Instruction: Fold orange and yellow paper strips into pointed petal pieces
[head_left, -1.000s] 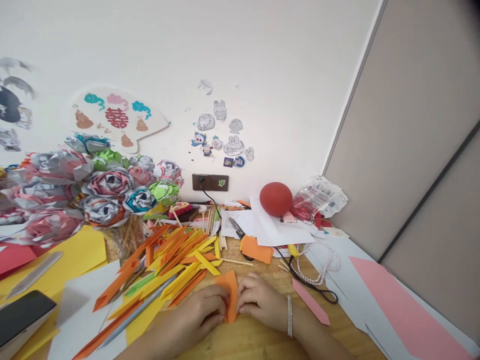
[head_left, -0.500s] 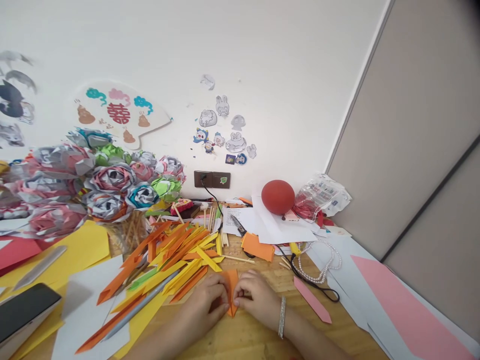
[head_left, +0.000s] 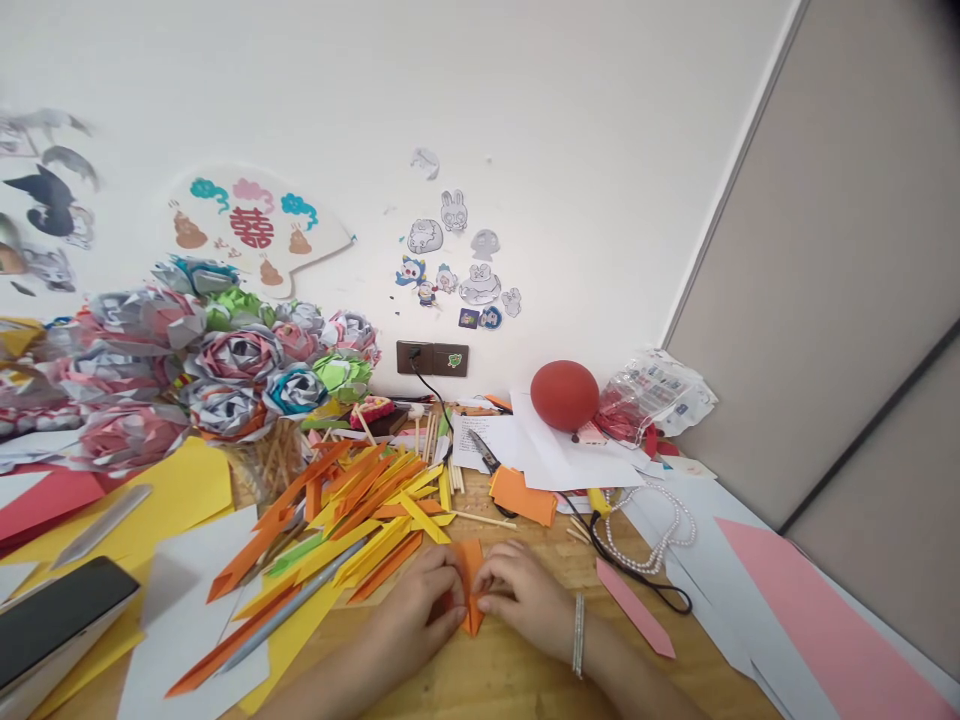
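Note:
A small piece of orange paper (head_left: 472, 572), folded to a point at its near end, is between my two hands on the wooden table (head_left: 480, 680). My left hand (head_left: 424, 607) pinches its left edge with thumb and fingertips. On the other side, my right hand (head_left: 521, 592) has curled fingers gripping the right edge. Folded orange and yellow paper strips (head_left: 375, 500) are piled to the left of my hands. To the right of them is a pink folded strip (head_left: 636, 608).
Paper flowers (head_left: 240, 355) fill the back left, and a phone (head_left: 60, 620) is at the near left. Scissors (head_left: 482, 450), orange paper pieces (head_left: 523, 496), a red balloon (head_left: 565, 396) and a bead string (head_left: 660, 545) are beyond my hands.
The whole view has shifted slightly, so everything appears a little further right. Both hands keep their grip on the orange paper, with hardly any change in finger position.

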